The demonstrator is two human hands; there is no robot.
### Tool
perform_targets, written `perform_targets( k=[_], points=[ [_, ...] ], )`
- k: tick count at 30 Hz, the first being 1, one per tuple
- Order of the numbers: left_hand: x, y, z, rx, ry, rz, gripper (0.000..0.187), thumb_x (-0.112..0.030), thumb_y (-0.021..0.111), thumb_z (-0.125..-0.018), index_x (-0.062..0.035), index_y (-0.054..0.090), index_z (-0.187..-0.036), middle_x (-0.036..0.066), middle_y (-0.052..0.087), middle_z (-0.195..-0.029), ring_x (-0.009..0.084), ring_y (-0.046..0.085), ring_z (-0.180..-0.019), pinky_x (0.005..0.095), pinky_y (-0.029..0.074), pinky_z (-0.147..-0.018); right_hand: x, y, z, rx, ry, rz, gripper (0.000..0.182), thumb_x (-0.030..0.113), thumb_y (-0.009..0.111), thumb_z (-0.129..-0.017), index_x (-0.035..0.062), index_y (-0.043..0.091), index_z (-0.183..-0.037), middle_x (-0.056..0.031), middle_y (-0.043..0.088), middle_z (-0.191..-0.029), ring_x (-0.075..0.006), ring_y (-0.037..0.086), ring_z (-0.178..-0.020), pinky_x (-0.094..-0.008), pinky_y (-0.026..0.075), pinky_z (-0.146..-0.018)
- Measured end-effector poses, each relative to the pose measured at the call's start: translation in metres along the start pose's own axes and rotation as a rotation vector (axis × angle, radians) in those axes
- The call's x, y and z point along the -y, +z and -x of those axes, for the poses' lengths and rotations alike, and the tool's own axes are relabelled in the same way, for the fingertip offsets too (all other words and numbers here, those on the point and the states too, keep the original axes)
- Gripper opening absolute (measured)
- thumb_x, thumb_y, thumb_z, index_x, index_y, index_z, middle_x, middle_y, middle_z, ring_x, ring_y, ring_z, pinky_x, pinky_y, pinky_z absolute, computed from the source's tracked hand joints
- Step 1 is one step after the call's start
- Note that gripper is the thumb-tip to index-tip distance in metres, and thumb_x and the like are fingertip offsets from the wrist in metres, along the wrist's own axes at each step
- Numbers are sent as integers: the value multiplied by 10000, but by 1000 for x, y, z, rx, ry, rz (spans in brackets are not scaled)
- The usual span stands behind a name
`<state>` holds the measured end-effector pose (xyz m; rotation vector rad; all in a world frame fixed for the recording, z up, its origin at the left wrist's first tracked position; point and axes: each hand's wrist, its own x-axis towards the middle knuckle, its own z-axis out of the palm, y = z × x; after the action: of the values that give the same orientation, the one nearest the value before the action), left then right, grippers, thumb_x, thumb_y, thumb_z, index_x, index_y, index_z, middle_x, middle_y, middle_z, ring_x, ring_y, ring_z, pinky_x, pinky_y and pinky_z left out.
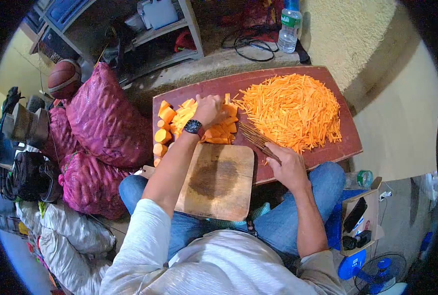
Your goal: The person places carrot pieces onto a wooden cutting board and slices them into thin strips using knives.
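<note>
Upper centre of frame: cut orange pieces, probably firm, light and slick, best pinched by flat sides, are partly covered by left hand, grip not discernible, while a brown tool is clasped at its lower end by right hand.

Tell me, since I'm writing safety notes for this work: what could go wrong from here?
The wooden board juts past the near edge of the red table, so it might tip if pressed there. Rounded orange chunks sit by the table's left edge and could roll off. A sweep of the long streaked tool in the right hand might scatter the nearby orange strips.
</note>
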<state>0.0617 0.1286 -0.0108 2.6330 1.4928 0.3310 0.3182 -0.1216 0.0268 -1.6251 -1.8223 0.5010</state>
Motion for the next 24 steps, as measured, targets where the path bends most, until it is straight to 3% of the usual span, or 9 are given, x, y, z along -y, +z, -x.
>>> perform_targets(
  k=[2, 6, 8, 11, 13, 15, 17, 20, 24],
  points=[
    [8, 3, -1, 23, 78, 39, 218, -277, 788, -881, -89, 681, -905, 166, 733, -1003, 399, 678, -1069, 619, 419, -955, 1, 0, -1, 2, 11, 0, 421, 138, 790, -916, 55, 743, -1326, -225, 781, -1148, -425, 741, -1074, -515, 598, -939],
    [-2, -14, 10, 40, 160, -31, 120, -171, 731, -886, -77, 657, -873, 161, 707, -969, 378, 671, -1025, 567, 422, -943, 4, -1, -2, 12, 62, -19, 420, 137, 789, -920, 52, 745, -1329, -232, 779, -1152, -428, 740, -1080, -515, 597, -938],
    [-8, -16, 24, -341, 352, -54, 69, -111, 696, -906, -83, 644, -871, 130, 674, -913, 354, 664, -986, 558, 420, -1004, 5, -2, -2, 7, 59, -14, 424, 137, 790, -918, 52, 744, -1331, -236, 778, -1151, -430, 741, -1073, -517, 597, -935],
    [-30, -50, 67, -469, 406, -59, 47, -82, 684, -917, -86, 645, -890, 108, 645, -879, 330, 658, -954, 562, 419, -1057, -4, 3, 1, -29, 23, -13, 431, 135, 793, -917, 41, 742, -1335, -247, 776, -1141, -434, 745, -1056, -511, 599, -926],
    [-45, -58, 114, -399, 329, -6, 53, -77, 709, -915, -82, 656, -919, 94, 648, -884, 312, 654, -964, 558, 413, -1089, -5, 4, 3, -64, -14, -10, 434, 131, 793, -917, 31, 740, -1336, -254, 775, -1132, -434, 748, -1045, -504, 601, -918],
    [-52, -56, 161, -371, 292, 41, 64, -89, 726, -910, -75, 669, -935, 94, 660, -896, 310, 651, -968, 552, 416, -1074, 3, -1, 7, -46, 39, -51, 419, 83, 801, -921, -26, 741, -1321, -236, 797, -1174, -344, 794, -1070, -415, 608, -936],
    [-53, -50, 199, -175, 61, 408, 101, -96, 742, -908, -53, 695, -986, 90, 683, -917, 309, 650, -984, 529, 430, -1021, 12, -5, 14, -27, 50, -105, 421, 83, 787, -929, -25, 734, -1332, -255, 785, -1162, -376, 782, -1066, -432, 607, -933],
    [-47, -31, 227, -197, -51, 198, 186, -108, 762, -910, -37, 725, -1078, 103, 701, -992, 318, 649, -1021, 501, 431, -963, 28, -5, 25, 2, 53, -172, 420, 72, 768, -941, -28, 721, -1346, -277, 772, -1158, -408, 771, -1075, -447, 606, -935],
    [-54, -32, 239, -366, -66, 232, 258, -146, 794, -909, -37, 736, -1136, 123, 690, -1059, 331, 637, -1040, 487, 428, -940, 62, 0, 34, 66, -19, -213, 437, 79, 738, -968, -36, 679, -1386, -294, 753, -1211, -427, 753, -1130, -464, 599, -958]
  ],
)
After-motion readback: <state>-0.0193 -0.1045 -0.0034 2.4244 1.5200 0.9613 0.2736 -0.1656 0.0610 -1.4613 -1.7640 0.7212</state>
